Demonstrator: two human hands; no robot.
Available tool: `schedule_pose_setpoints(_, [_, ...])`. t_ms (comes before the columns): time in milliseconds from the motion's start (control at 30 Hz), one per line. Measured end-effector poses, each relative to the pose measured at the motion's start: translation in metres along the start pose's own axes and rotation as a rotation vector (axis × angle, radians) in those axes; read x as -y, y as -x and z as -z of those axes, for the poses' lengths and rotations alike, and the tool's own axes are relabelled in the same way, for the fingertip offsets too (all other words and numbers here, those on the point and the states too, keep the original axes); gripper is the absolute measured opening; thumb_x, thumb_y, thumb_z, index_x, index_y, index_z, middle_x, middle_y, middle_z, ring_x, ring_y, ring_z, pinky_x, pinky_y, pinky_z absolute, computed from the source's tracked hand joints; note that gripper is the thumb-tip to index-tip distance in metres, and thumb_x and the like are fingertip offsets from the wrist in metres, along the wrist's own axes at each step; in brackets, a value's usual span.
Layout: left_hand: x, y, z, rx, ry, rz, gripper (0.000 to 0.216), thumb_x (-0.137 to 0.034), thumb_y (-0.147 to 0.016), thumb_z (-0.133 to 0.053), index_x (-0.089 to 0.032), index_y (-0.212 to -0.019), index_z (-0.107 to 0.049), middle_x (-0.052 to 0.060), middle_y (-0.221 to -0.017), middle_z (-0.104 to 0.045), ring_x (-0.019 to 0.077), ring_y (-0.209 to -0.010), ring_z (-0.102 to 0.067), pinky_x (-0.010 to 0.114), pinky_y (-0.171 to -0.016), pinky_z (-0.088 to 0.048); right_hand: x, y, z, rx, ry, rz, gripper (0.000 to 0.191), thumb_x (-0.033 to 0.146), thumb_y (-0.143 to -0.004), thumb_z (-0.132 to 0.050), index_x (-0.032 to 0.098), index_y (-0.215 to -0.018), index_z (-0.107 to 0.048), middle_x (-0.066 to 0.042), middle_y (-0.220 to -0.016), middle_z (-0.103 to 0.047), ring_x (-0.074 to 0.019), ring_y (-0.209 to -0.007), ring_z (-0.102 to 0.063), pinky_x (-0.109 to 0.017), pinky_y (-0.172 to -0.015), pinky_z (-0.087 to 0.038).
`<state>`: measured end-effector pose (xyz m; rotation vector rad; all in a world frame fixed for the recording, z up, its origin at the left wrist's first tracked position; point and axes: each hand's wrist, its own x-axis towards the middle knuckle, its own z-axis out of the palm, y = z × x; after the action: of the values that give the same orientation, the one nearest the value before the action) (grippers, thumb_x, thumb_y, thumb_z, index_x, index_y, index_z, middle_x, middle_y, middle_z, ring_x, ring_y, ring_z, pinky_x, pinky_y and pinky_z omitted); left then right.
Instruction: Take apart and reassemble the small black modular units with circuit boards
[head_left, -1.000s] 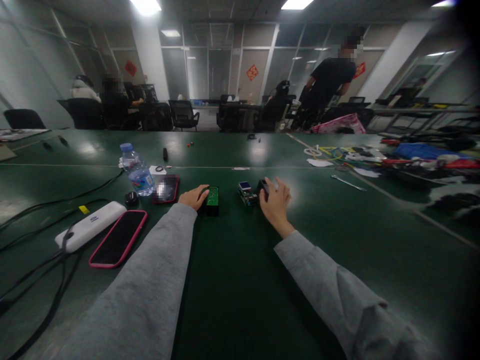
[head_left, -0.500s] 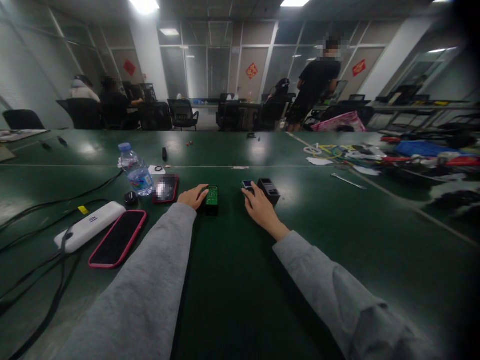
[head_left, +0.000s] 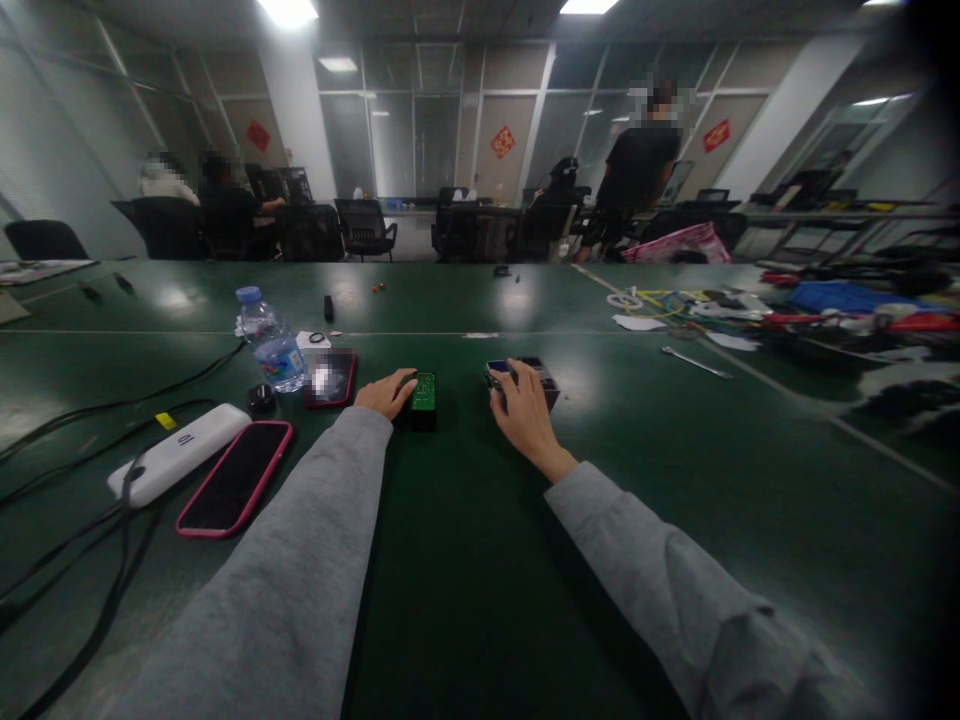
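Note:
A small black box with a green circuit board (head_left: 424, 392) in its top rests on the table. Along its left edge, my left hand (head_left: 384, 395) steadies it with bent thumb and forefinger. To the right, my right hand (head_left: 523, 408) has its thumb and fingertips curled around a small module with a dark blue screen (head_left: 496, 367). The fingers hide part of that module. A dark grey case (head_left: 551, 384) sits just behind the right hand, partly covered by it.
On the left are a water bottle (head_left: 271, 340), a pink-edged phone (head_left: 236, 480), another phone (head_left: 341, 378), a white power bank (head_left: 180, 455) and black cables. Tweezers (head_left: 696, 362) and a heap of cables (head_left: 847, 305) lie right. People are at work beyond the green table (head_left: 465, 560).
My right hand has shifted slightly, its fingers now curled more over the screen module and covering more of the grey case. My left hand stays in place. The standing person moved slightly right.

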<state>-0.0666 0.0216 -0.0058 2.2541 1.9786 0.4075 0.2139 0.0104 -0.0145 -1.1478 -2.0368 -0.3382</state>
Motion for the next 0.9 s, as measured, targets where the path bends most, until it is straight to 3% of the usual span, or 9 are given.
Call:
schedule_pose_setpoints(467, [0.001, 0.000, 0.001, 0.006, -0.005, -0.001, 0.055, -0.060, -0.093, -0.015, -0.036, -0.138, -0.036, 0.002, -0.119, -0.064, 0.0240, -0.101, -0.064, 0.037, -0.083, -0.048, 0.000, 0.001, -0.001, 0.010, 0.015, -0.006, 0.032, 0.021, -0.093, -0.043, 0.014, -0.123, -0.051, -0.016, -0.131, -0.040, -0.0300, -0.125, -0.035, -0.047, -0.103, -0.036])
schedule_pose_setpoints(733, [0.000, 0.000, 0.001, 0.013, -0.014, 0.000, 0.054, -0.059, -0.094, -0.017, -0.037, -0.139, -0.036, 0.003, -0.122, -0.063, 0.0237, -0.103, -0.063, 0.036, -0.084, -0.048, 0.001, 0.000, 0.001, 0.024, -0.027, -0.034, 0.033, 0.022, -0.093, -0.041, 0.017, -0.124, -0.052, -0.016, -0.132, -0.040, -0.0312, -0.127, -0.034, -0.051, -0.102, -0.036])
schedule_pose_setpoints(900, [-0.001, 0.000, 0.001, 0.005, -0.023, 0.010, 0.053, -0.058, -0.094, -0.017, -0.037, -0.139, -0.035, 0.003, -0.126, -0.061, 0.0233, -0.104, -0.063, 0.036, -0.085, -0.048, 0.023, 0.001, 0.005, 0.056, -0.086, -0.028, 0.035, 0.023, -0.094, -0.040, 0.019, -0.128, -0.050, -0.014, -0.135, -0.039, -0.0306, -0.128, -0.034, -0.051, -0.103, -0.036])
